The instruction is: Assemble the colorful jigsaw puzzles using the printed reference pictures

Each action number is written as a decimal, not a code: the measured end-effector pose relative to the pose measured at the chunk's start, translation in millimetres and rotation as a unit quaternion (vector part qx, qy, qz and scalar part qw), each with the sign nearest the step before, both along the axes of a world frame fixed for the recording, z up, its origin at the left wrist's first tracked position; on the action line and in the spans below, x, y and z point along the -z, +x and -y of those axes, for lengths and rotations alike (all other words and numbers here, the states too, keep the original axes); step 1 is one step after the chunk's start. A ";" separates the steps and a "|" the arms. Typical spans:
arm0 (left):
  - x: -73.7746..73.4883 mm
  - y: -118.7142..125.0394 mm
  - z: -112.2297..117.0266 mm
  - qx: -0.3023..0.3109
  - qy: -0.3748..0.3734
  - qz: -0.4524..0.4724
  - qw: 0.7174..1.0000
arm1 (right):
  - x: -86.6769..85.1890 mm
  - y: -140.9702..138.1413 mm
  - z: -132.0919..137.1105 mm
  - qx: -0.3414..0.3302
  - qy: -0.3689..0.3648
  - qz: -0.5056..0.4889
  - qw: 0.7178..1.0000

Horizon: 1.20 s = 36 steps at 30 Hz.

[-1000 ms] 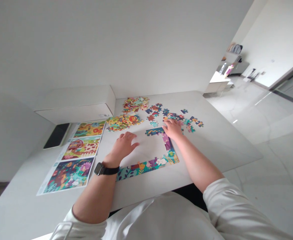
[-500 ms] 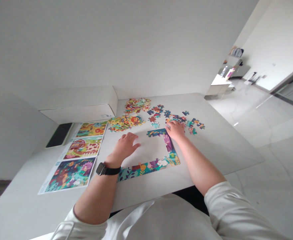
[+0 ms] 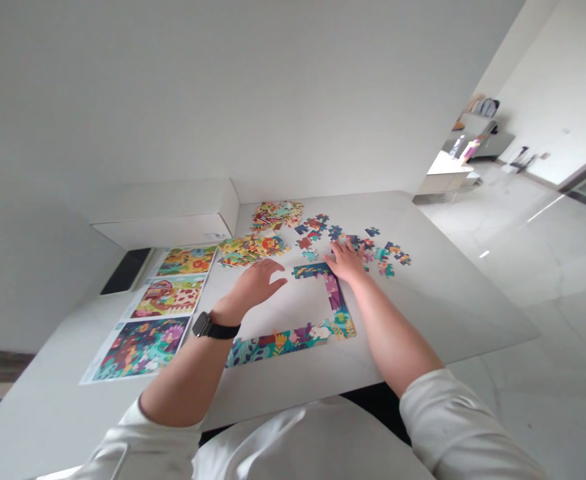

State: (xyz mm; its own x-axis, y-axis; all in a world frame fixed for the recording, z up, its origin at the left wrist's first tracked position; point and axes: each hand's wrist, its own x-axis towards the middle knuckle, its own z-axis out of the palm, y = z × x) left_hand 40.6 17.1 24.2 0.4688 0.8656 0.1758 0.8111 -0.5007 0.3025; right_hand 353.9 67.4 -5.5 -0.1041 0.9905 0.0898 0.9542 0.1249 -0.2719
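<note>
A partly joined jigsaw puzzle border [image 3: 343, 323] lies on the table, with a bottom edge, a right side and a short piece of top edge. My right hand [image 3: 347, 261] rests with fingers spread at its upper right corner, fingertips among loose dark puzzle pieces [image 3: 367, 244]. My left hand [image 3: 257, 287], a black watch on its wrist, hovers over the inside of the border, fingers apart and holding nothing. Just beyond it is a heap of yellow puzzle pieces [image 3: 253, 249]. More loose pieces [image 3: 309, 255] lie between the two hands, farther back.
Three printed reference pictures [image 3: 167, 297] lie at the left, beside a dark phone-like slab [image 3: 125, 271]. Behind them a white box [image 3: 167, 227] stands against the wall. Another heap of pieces [image 3: 277, 215] sits by the wall. The table's right edge [image 3: 477, 277] borders a tiled floor.
My left hand has shifted slightly right and up toward the top edge of the border. My right hand's fingers have spread over the loose pieces. The view has tilted a little.
</note>
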 end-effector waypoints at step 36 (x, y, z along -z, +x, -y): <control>-0.9 156.8 -153.3 -0.009 0.014 -0.037 0.999 | 6.2 2.6 -5.0 0.137 0.083 -0.123 0.979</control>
